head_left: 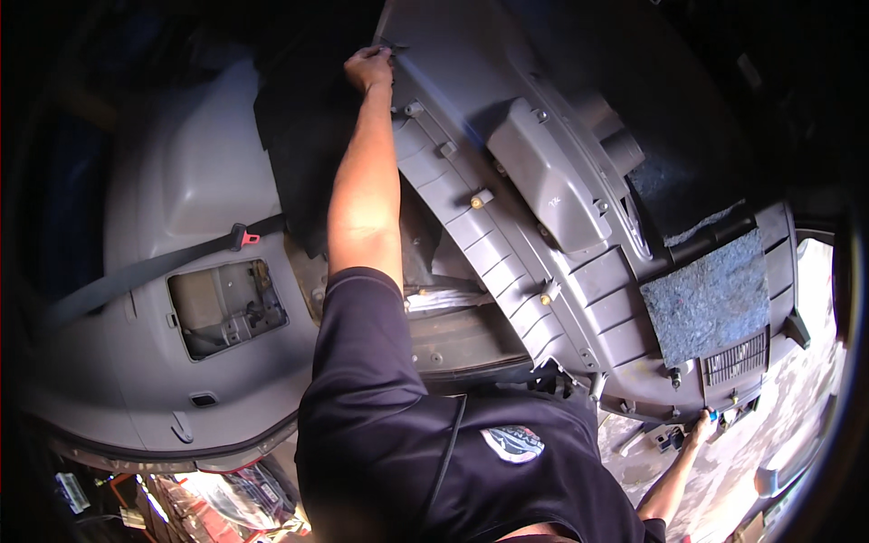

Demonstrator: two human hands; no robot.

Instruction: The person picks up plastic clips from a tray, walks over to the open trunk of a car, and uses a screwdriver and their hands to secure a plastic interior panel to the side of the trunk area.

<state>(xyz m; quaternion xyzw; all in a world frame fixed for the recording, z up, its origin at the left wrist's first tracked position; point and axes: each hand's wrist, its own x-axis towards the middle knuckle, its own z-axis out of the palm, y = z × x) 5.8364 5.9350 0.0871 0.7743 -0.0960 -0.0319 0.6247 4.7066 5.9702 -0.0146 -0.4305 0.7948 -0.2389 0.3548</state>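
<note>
A large grey plastic car trim panel (466,213) stands tilted in front of me, its ribbed back with clips turned my way. My left hand (371,68) reaches far up, its fingers closed on the panel's upper left edge. At the lower right, my right hand (699,427) grips the panel's bottom edge, close to a small blue piece (712,417). A blue-grey felt pad (706,294) covers part of the panel's back, above a slatted vent grille (735,360). Higher on it is a raised box-shaped housing (549,181).
Left, a fitted grey side trim (226,407) has a square opening (226,308) and a dark seat belt (149,276) with a red buckle piece (243,237). A sill (462,344) runs behind the panel. Mixed items (217,498) lie lower left; pale ground (797,398) shows right.
</note>
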